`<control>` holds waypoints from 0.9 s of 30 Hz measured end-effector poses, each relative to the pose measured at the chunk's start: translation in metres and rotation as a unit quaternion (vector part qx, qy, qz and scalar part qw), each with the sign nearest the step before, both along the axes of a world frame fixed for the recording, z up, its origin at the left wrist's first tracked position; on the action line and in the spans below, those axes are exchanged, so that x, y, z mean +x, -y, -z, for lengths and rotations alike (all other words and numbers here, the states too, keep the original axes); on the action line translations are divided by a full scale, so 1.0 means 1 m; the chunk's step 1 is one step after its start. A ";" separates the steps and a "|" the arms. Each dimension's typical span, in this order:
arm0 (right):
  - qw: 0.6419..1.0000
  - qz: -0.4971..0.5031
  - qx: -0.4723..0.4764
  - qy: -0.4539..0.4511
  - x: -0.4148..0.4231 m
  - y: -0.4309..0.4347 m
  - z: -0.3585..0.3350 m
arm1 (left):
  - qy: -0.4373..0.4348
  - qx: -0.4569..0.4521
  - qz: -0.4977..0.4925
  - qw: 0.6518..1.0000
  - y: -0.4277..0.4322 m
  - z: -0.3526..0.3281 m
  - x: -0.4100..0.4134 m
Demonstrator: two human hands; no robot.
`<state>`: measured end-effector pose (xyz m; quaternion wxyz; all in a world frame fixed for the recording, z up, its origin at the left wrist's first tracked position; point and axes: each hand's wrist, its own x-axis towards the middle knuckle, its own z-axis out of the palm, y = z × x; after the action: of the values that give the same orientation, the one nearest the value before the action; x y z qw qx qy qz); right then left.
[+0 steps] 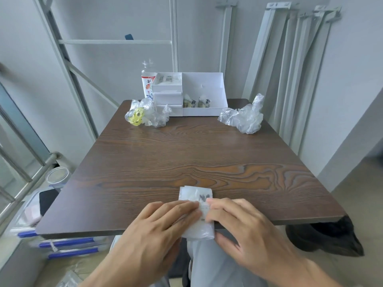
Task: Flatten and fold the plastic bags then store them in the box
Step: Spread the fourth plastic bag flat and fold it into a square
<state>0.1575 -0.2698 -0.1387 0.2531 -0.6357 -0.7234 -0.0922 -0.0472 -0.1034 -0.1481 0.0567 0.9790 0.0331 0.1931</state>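
Note:
A clear plastic bag with black print lies folded into a narrow strip at the table's near edge, its lower end hanging over the edge. My left hand lies on the strip's left side with straight fingers pressing it. My right hand holds its right side, fingers on top and thumb under the overhanging end. A white box with compartments stands at the far edge, folded bags inside it. One crumpled clear bag sits at the far right. Another crumpled bag with a yellow print sits at the far left.
A clear bottle with a red flowered label stands behind the box's left side. The dark wooden table spreads between my hands and the box. Metal rails lean on the wall at right. Stacked bins and a jar sit on the floor at left.

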 end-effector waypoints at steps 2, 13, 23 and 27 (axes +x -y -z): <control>1.000 0.013 0.001 -0.010 -0.002 0.000 -0.002 | 0.054 -0.028 -0.011 0.998 0.000 0.005 0.003; 0.973 0.121 -0.036 -0.193 0.001 -0.033 -0.016 | 0.155 -0.220 -0.213 0.939 0.008 -0.005 0.031; 0.948 0.184 -0.069 -0.251 -0.004 -0.047 -0.018 | 0.131 -0.294 -0.304 0.897 0.018 -0.021 0.053; 0.953 0.191 -0.060 -0.226 -0.005 -0.052 -0.019 | 0.081 -0.216 -0.387 0.893 0.026 -0.027 0.066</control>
<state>0.1526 -0.2183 -0.1200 0.3492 -0.7799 -0.5169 0.0510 0.0186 -0.1294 -0.1209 0.1900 0.8334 0.4452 0.2669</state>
